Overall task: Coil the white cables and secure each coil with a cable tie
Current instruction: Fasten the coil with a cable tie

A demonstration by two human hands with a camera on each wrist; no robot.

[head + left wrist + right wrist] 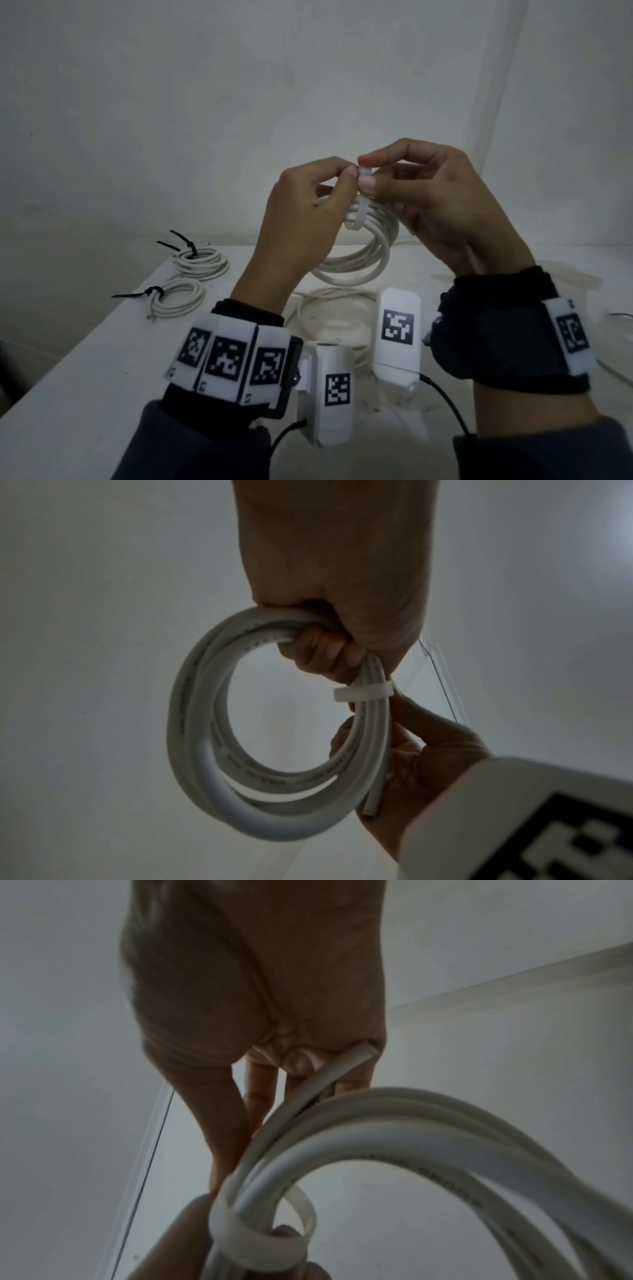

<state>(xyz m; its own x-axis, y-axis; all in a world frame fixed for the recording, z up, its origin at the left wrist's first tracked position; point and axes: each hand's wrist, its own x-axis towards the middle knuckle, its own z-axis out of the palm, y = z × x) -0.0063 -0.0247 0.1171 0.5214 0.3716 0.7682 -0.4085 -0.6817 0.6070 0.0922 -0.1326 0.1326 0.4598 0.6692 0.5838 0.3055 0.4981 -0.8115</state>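
**Q:** Grip first, from the left: what does each hand hold, and why that way?

**A:** Left hand is raised above the desk, fingers curled through the white cable coil; its thumb and forefinger pinch the top of a pale cable tie. Hooking the fingers inside the loops likely keeps the turns stacked so they cannot spring apart. Right hand meets it fingertip to fingertip and pinches the same tie's upper end, with its lower fingers against the coil's right side. Two hands at one spot suggests the tail is being fed through the head, or drawn snug; which one, I cannot tell.

**Q:** Is the tie closed?

**A:** It loops round the bundle, but slack shows inside the loop in the right wrist view, so it looks not yet tight. One cut end of the cable sticks out free near the right palm.

**Q:** What lies on the desk, left to right?

**A:** At far left, two finished coils, each cinched with a black tie, set aside clear of the work. Beneath the hands, loose white cable lies on the desk, apparently waiting its turn.
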